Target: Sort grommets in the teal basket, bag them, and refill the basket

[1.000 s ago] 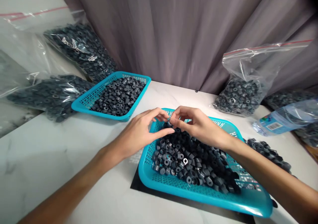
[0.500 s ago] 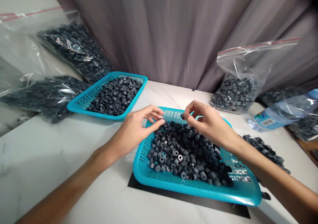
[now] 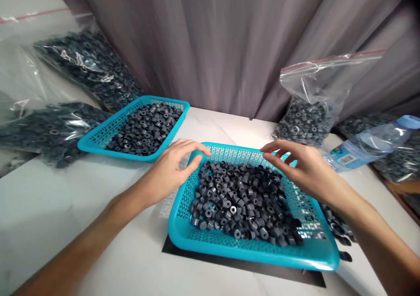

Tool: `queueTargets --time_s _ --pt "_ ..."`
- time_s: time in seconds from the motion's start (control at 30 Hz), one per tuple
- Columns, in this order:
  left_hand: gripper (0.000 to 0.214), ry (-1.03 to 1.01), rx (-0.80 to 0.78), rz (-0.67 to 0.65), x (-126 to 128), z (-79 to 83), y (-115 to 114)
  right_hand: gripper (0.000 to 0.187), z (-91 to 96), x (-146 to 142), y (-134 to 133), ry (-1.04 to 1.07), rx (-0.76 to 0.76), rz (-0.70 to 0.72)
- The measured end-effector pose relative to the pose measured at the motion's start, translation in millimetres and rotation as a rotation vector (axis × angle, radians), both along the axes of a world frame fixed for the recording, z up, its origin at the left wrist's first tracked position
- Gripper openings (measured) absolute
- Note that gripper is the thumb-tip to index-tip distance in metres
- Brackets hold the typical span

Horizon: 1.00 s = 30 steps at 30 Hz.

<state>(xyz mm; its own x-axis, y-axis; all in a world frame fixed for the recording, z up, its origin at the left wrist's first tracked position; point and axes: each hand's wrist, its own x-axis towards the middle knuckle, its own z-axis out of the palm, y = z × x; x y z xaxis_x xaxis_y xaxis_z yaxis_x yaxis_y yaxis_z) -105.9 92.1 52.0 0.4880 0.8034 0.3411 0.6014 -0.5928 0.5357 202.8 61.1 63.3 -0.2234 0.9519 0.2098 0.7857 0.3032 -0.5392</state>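
A blue-green plastic basket (image 3: pixel 256 254) lies in front of me, holding a heap of small dark grey hollow cylindrical pieces (image 3: pixel 243 195). Over its far left corner is my left hand (image 3: pixel 173 165), thumb and fingers apart with nothing visible between them. My right hand (image 3: pixel 295 165) hovers above the far right part of the same basket. Its fingers are extended and the thumb stands slightly away; no piece shows in it. One piece in the heap has a bright metallic ring (image 3: pixel 233 209).
A second blue-green basket (image 3: pixel 134 157) of similar pieces stands at back left, beside filled zip bags (image 3: pixel 82 64). At right are another filled zip bag (image 3: pixel 303 119), a lying plastic bottle (image 3: pixel 367 145) and loose pieces (image 3: pixel 337 226). A dark flat sheet (image 3: pixel 278 272) lies under the near basket.
My right hand has moved right, and the small dark piece at its fingertips is no longer visible there. My left hand's thumb and fingers have spread apart. The view has shifted slightly.
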Motion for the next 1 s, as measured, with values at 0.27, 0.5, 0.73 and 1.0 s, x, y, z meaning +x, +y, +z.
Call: queueTargets --time_s 0.27,0.5,0.73,1.0 --pt "0.033 0.402 0.045 -0.194 33 -5.1 13 0.017 -17.6 1 -3 -0.148 0.068 0.043" --pt "0.020 0.523 0.230 -0.173 43 3.6 22 0.023 -30.3 -16 6 -0.243 0.075 0.152" --pt "0.021 0.534 0.163 -0.282 63 1.5 24 0.031 -38.1 -17 9 -0.287 0.113 0.225" --pt "0.013 0.595 0.161 -0.242 54 5.8 31 0.007 -41.5 -10 14 -0.190 0.052 0.081"
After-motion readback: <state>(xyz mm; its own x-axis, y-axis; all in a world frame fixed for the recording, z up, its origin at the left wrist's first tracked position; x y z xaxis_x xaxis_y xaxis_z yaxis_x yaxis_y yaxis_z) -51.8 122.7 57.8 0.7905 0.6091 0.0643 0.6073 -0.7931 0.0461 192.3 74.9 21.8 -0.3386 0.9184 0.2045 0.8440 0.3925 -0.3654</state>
